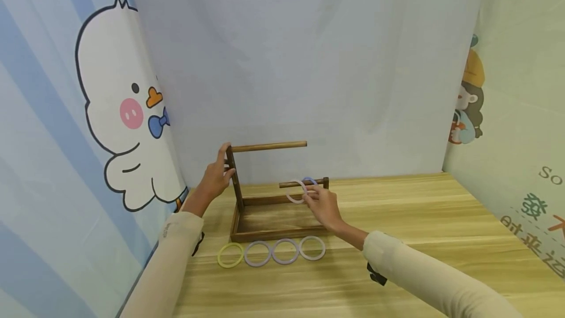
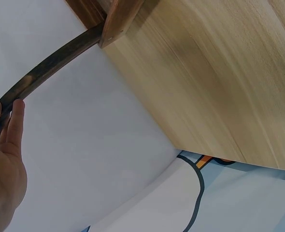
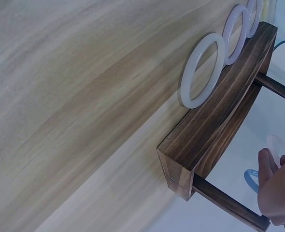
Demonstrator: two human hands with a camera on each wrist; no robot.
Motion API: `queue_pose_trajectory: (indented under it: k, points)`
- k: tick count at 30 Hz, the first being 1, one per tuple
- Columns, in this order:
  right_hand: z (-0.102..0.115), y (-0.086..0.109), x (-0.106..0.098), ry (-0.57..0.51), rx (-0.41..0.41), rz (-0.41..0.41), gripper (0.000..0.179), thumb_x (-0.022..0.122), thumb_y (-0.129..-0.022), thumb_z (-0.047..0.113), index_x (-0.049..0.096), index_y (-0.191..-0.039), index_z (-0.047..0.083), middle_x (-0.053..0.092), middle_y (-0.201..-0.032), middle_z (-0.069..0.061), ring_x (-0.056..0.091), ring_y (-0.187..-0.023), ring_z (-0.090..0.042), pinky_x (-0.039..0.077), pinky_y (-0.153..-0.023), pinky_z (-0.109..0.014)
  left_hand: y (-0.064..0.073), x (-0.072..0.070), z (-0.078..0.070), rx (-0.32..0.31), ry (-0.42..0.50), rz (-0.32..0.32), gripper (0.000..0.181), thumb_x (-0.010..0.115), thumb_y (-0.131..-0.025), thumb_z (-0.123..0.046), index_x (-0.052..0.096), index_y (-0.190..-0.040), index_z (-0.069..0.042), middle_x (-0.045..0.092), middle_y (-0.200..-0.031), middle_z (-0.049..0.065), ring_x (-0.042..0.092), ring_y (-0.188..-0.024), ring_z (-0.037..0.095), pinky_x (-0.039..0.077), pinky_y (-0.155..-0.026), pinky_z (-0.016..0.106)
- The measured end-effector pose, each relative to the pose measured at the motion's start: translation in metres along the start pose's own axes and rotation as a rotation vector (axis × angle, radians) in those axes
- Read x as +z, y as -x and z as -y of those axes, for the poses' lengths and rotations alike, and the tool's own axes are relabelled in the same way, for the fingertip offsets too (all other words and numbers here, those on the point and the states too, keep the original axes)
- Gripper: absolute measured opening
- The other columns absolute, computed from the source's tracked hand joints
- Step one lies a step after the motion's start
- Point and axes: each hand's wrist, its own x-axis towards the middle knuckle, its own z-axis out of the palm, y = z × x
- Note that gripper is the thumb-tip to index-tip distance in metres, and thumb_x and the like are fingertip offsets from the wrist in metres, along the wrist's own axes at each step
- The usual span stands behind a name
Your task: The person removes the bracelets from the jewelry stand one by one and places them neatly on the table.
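My left hand [image 1: 214,178] grips the top of the tall post [image 2: 55,58] on a dark wooden bangle stand [image 1: 278,235]. My right hand [image 1: 324,206] pinches a pale pinkish bangle [image 1: 290,199], which overlaps the lower rod [image 1: 284,185] near its free left end. Behind those fingers a blue bangle [image 1: 310,178] is at the same rod, closer to the short right post [image 1: 326,182]. The upper rod [image 1: 269,146] is bare.
Before the stand lie a yellow bangle [image 1: 230,267], two lavender bangles [image 1: 258,265] and a white bangle [image 3: 187,82], side by side on the wood-grain table [image 1: 397,259]. A pale curtain [image 1: 309,63] hangs behind; printed cloths [image 1: 44,161] flank the table.
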Motion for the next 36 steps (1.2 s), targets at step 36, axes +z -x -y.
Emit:
queue_pose_trajectory:
  k: [36]
  points:
    - [0.016,-0.009,0.033,-0.045,0.047,0.111,0.030,0.067,-0.099,-0.003,0.065,-0.127,-0.015,0.075,-0.102,-0.029,0.076,-0.086,-0.042,0.065,-0.070,-0.041,-0.001,-0.001,0.000,0.000,0.029,0.002,0.079,0.062,-0.102,0.004,0.013,-0.161,-0.012,0.065,-0.121,0.037,0.069,-0.105,0.051,0.059,-0.087,0.058]
